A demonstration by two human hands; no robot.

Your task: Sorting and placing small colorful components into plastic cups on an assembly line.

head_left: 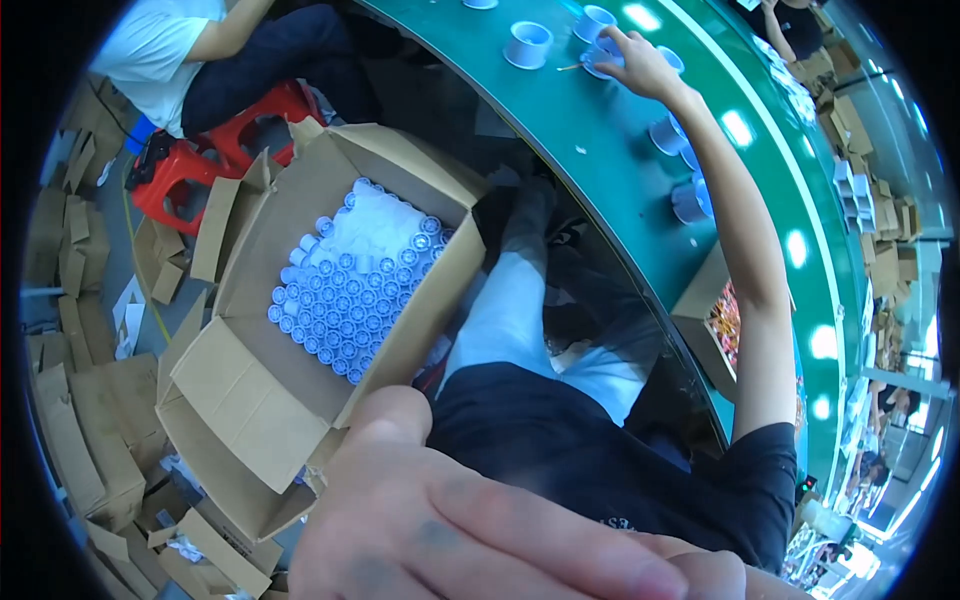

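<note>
Blue-white part: small round plastic cup (600, 55) on the green worktop (590, 150), under the right hand (630, 60).
Right fingers: spread over the cup, touching it; a closed grip cannot be confirmed.
Left hand (470, 520): close to the lens at the lower edge, fingers extended, holding nothing visible.
Nearby on worktop: further round cups (528, 44), spaced apart.
Left side: open cardboard box (270, 400) on the floor, packed with blue-white cylindrical parts (350, 290).
Beyond: another person (220, 50) seated beside a red stool (200, 160).

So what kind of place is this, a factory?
Probably a factory assembly line: a long green conveyor belt carries pale blue parts, and an open cardboard box is packed with small blue-white caps.
</note>
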